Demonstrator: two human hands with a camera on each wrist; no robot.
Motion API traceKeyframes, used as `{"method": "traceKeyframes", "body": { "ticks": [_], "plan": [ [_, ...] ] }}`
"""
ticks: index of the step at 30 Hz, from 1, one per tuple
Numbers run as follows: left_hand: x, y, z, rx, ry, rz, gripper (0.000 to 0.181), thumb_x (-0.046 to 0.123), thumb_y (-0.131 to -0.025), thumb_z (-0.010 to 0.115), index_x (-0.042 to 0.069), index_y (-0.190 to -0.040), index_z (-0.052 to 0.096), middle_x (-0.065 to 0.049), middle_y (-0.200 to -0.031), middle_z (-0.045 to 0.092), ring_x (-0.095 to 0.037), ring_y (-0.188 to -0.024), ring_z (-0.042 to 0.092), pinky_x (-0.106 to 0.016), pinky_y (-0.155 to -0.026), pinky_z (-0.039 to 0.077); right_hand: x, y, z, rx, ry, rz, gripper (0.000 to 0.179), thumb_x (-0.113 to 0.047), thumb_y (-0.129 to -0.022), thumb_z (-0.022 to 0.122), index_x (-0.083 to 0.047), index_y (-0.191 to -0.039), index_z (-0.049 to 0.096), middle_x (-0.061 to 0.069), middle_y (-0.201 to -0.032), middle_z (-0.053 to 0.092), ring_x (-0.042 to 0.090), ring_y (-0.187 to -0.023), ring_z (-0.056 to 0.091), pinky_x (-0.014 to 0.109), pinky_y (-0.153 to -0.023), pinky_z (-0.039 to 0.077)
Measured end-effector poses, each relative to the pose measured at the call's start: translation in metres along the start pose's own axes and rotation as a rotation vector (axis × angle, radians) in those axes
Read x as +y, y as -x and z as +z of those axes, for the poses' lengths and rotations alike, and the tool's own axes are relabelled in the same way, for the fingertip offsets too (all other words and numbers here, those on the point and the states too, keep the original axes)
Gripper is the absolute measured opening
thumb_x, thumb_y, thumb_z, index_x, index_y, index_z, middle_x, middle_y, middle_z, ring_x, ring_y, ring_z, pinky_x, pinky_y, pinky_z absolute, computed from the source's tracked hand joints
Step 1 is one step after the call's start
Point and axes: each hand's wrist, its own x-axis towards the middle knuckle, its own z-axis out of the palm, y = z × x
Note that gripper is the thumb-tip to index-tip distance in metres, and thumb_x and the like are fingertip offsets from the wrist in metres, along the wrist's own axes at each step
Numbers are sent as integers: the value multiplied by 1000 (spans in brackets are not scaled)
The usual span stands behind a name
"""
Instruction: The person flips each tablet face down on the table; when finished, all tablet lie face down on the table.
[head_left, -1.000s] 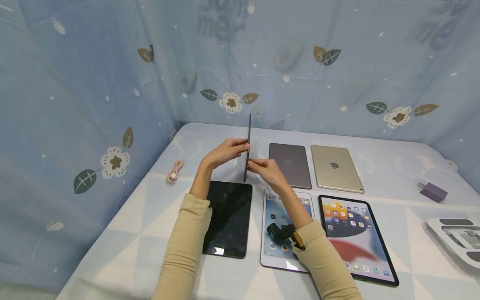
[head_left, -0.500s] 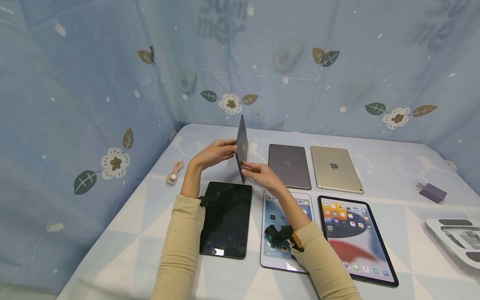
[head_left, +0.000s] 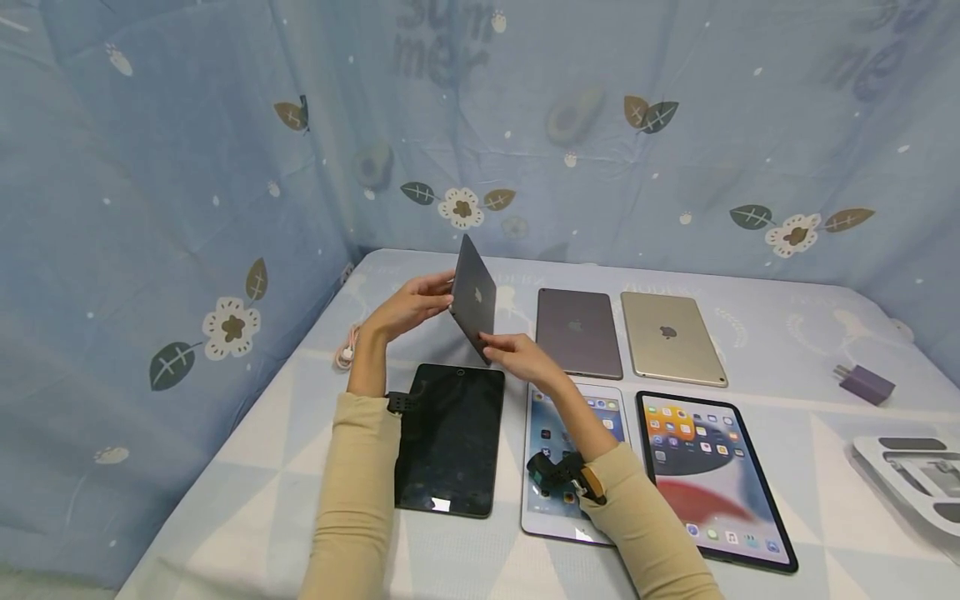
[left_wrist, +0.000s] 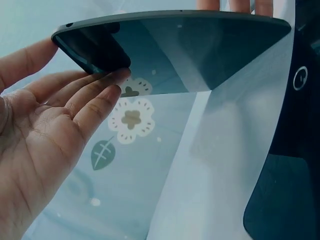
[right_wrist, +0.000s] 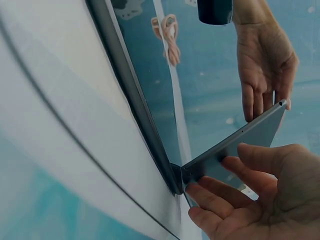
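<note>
A dark grey tablet is held tilted on edge above the back left of the table, its logo back towards the right. My left hand pinches its left edge; in the left wrist view the fingers of that hand lie against the dark reflective screen. Near the lower right corner my right hand grips it, thumb on the back, as the right wrist view shows. Just in front lies a black tablet, screen up, partly under the left wrist.
Right of it lie a white tablet and a black-framed tablet, screens lit. Behind them a purple-grey tablet and a gold tablet lie face down. A coiled cable, charger and white stand flank them.
The held tablet has turned from nearly edge-on so that its back shows, and its upper part has shifted left. My left hand moved left with it; my right hand shifted slightly.
</note>
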Motion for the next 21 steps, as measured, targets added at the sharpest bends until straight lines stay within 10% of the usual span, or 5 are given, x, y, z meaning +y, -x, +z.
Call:
{"method": "traceKeyframes", "body": {
  "ticks": [21],
  "plan": [
    [-16, 11, -19, -81, -131, -76, 67, 2, -96, 50, -6, -151, 13, -24, -158, 15, -34, -148, 16, -44, -119, 22, -4, 6, -1, 199, 350, 45, 34, -24, -95, 59, -4, -122, 66, 18, -118, 68, 31, -105, 65, 39, -84, 55]
  ]
}}
